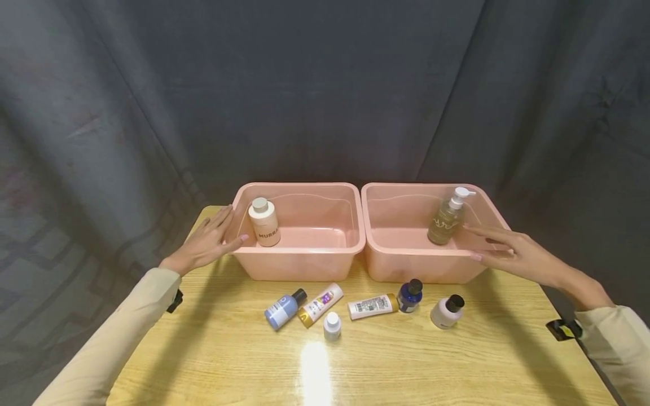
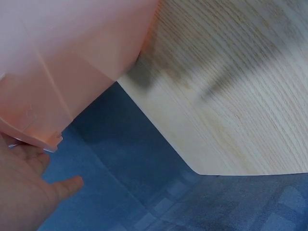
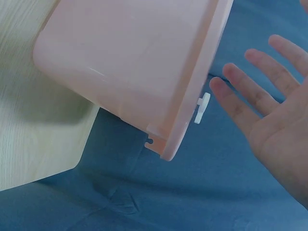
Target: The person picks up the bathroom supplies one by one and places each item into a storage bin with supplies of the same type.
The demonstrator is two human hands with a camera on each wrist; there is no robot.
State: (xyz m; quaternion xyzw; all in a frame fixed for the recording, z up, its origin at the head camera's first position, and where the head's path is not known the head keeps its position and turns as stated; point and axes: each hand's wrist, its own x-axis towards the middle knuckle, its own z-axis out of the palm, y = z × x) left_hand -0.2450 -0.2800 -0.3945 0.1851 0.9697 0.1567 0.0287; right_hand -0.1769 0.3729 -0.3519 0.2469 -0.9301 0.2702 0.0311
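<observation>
The left hand is being held at the left pink bin, fingers spread and nothing gripped; whether its rim is being touched cannot be told for certain. The right hand is being poised by the right pink bin, fingers splayed, likewise empty. The white bottle is being housed in the left bin, the pump bottle in the right, both near outer walls. Good handling is probably being served by keeping fingers clear of the white nozzle, lest the bottle be tipped.
</observation>
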